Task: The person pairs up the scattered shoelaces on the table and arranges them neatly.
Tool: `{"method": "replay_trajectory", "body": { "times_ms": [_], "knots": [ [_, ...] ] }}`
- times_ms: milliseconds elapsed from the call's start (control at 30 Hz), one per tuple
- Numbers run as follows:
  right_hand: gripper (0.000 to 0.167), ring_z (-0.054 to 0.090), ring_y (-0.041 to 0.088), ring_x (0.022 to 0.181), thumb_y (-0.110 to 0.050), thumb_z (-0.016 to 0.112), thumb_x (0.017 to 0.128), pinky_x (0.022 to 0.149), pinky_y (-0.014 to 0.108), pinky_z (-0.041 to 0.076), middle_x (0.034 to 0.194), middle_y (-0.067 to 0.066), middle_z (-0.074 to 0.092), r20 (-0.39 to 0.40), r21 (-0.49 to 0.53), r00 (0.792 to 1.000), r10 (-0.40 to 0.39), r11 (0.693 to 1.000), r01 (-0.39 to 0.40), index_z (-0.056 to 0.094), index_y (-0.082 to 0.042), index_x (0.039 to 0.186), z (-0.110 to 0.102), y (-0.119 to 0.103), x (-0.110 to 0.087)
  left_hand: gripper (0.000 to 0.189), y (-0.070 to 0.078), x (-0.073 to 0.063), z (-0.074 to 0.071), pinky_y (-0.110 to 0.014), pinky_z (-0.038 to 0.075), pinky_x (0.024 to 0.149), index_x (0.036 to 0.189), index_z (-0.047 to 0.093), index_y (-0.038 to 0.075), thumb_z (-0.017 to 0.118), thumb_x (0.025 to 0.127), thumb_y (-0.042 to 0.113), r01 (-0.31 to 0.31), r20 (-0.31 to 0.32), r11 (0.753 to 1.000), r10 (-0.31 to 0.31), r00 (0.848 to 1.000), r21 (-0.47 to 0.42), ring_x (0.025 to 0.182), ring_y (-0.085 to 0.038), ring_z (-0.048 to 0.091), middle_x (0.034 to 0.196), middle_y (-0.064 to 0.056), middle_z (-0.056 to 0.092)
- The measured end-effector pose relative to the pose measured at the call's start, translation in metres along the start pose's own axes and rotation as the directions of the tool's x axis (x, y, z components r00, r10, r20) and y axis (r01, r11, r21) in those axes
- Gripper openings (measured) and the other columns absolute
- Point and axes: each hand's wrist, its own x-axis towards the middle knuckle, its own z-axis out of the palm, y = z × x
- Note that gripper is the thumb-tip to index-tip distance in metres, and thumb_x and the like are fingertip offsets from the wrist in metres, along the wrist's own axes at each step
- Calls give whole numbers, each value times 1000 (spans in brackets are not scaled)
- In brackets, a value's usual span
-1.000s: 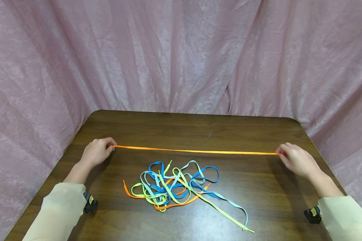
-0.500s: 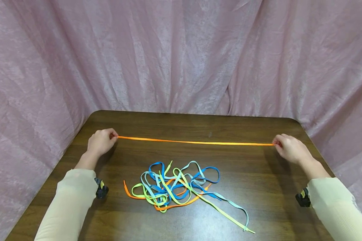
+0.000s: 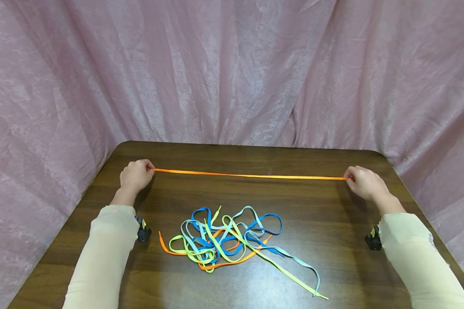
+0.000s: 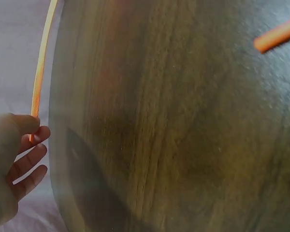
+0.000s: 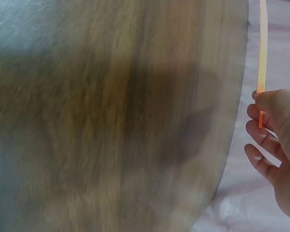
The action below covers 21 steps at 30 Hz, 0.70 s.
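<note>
At the left, the person's left hand (image 3: pixel 137 175) is pinching one end of a flat, bright-orange fabric lace (image 3: pixel 251 175), which is stretching nearly straight over the far part of the dark-brown, wood-grained surface (image 3: pixel 325 206); nearer the person, a second flat orange lace (image 3: pixel 232 263), a flat deep-blue lace (image 3: pixel 282 224), a flat yellow-green lace (image 3: pixel 301 283) and a flat pale-blue lace (image 3: pixel 301 262) are lying tangled (how many of each is hard to tell); at the right, the right hand (image 3: pixel 365 183) is pinching the other end; so one lace seems separated and straightened, while the pile is lying unsorted; the surface is showing rounded far corners and a glare near its front; pink velvety curtains (image 3: pixel 216 77) are hanging behind and on both sides.
</note>
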Motion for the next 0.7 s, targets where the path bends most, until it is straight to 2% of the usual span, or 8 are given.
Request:
{"method": "replay_trajectory", "body": {
  "times_ms": [467, 700],
  "knots": [
    [9, 54, 26, 70, -10, 51, 82, 62, 46, 42, 77, 7, 56, 67, 21, 993, 101, 994, -103, 58, -7, 87, 3, 0, 19, 14, 9, 24, 1, -43, 42, 55, 91, 63, 10, 52, 87, 18, 59, 14, 998, -59, 998, 13, 76, -35, 59, 88, -12, 64],
    [11, 53, 29, 72, -10, 49, 82, 62, 47, 42, 80, 10, 56, 73, 17, 988, 139, 990, -141, 57, -6, 88, 8, 3, 24, 14, 17, 30, 7, -45, 44, 58, 93, 63, 11, 52, 86, 17, 76, 22, 997, -76, 997, 4, 80, -37, 60, 90, -14, 64]
  ]
}}
